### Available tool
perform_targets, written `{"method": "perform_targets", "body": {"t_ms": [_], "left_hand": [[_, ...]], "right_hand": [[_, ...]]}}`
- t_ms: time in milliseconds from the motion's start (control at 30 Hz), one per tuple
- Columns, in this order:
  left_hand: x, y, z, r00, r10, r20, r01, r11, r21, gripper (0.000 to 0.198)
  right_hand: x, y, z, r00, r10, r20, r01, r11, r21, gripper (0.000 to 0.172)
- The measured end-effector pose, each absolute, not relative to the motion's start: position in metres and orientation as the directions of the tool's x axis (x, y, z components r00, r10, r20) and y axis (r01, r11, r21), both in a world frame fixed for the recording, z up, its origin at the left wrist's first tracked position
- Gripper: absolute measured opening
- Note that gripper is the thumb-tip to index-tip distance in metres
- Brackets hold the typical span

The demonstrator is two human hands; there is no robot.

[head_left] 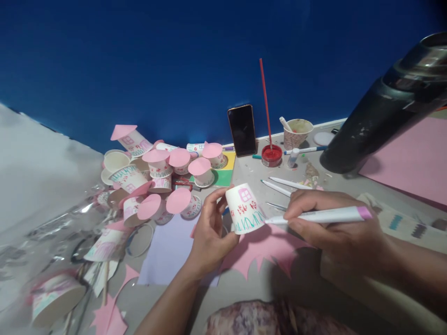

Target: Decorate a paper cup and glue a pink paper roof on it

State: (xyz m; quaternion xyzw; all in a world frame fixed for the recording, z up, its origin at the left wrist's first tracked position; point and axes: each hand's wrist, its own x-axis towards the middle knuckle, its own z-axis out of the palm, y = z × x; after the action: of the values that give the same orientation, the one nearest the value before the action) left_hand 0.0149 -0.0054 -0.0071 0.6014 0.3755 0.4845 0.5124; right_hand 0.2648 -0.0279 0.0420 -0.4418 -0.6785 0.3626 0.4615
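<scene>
My left hand [214, 232] is closed around a white paper cup [244, 209], held upside down and slightly tilted. A pink window, red flowers and green zigzag grass are drawn on the cup's side. In my right hand [335, 228] is a white marker [324, 215] with a pink end, pinched between thumb and fingers. The marker's tip is at the cup's lower right edge; whether it touches cannot be made out. Below the cup lies a pink paper offcut [265, 251] with scalloped edges, and a lilac sheet [167, 256] is to its left.
Decorated paper cups with pink roofs [179, 158] crowd the left side. A phone [242, 130] leans on the blue wall. Behind my right hand are a red tin [271, 156] with a stick, loose markers [275, 187] and a used cup [296, 132]. A dark flask [377, 111] stands at right.
</scene>
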Motion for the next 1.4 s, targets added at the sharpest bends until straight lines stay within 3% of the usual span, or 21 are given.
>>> {"method": "perform_targets", "body": {"t_ms": [167,367,767,900,1100,1233,1400], "left_hand": [[0.012,-0.002,-0.008,0.226,0.963,0.148,-0.06,-0.138,0.989,0.069],[0.014,0.001,-0.01,0.232,0.964,0.133,-0.057,-0.123,0.991,0.073],[0.015,-0.002,-0.004,0.251,0.96,0.125,-0.04,-0.119,0.992,0.072],[0.012,-0.001,-0.007,0.257,0.959,0.121,-0.045,-0.113,0.993,0.072],[0.01,0.001,-0.009,0.247,0.963,0.105,-0.043,-0.097,0.994,0.076],[0.011,0.002,-0.013,0.219,0.959,0.183,0.014,-0.19,0.982,0.068],[0.01,0.005,-0.022,0.115,0.9,0.419,0.229,-0.435,0.871,0.071]], "right_hand": [[0.269,-0.028,0.043,-0.058,0.957,0.284,0.249,0.289,-0.924,0.011],[0.265,-0.027,0.046,-0.105,0.943,0.315,0.223,0.331,-0.917,0.008],[0.263,-0.027,0.046,-0.159,0.958,0.239,0.242,0.272,-0.931,0.01],[0.267,-0.026,0.047,-0.068,0.961,0.268,0.187,0.276,-0.943,0.01],[0.272,-0.019,0.035,0.091,0.934,0.344,0.23,0.317,-0.92,0.007],[0.275,-0.008,0.025,0.072,0.93,0.36,0.296,0.325,-0.898,0.013],[0.276,0.008,0.015,0.033,0.938,0.344,0.389,0.305,-0.869,0.014]]}}
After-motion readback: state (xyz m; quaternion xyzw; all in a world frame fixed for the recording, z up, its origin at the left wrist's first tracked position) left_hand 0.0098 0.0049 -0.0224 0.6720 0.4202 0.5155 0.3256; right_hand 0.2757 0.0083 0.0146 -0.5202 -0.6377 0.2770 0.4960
